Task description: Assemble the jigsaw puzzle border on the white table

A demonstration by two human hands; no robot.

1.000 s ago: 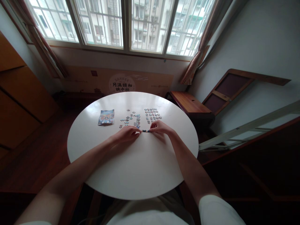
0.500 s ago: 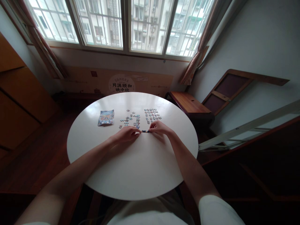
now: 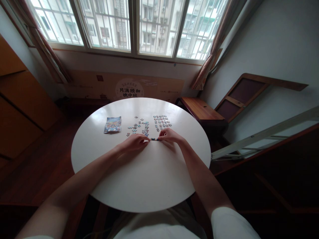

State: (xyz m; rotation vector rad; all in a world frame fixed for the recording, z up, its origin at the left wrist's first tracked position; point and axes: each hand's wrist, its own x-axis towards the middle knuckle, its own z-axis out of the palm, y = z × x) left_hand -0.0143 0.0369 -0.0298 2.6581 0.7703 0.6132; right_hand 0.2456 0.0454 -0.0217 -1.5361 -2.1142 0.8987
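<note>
A short strip of joined dark jigsaw pieces (image 3: 154, 139) lies on the white round table (image 3: 139, 179) between my two hands. My left hand (image 3: 136, 142) pinches the strip's left end with thumb and fingertips. At the right end, my right hand (image 3: 168, 134) has its fingers closed on the strip too. Just beyond the hands, a joined column of jigsaw pieces (image 3: 146, 127) stands near loose pieces (image 3: 136, 125). Farther right are rows of separate pieces (image 3: 161, 120), partly behind my right hand.
A colourful printed picture sheet (image 3: 112, 125) lies on the table's left side. A wooden bench-like stand (image 3: 203, 109) is beyond the table's right edge. A pale metal ladder-like frame (image 3: 264, 134) leans at the right. Barred windows (image 3: 134, 26) face me.
</note>
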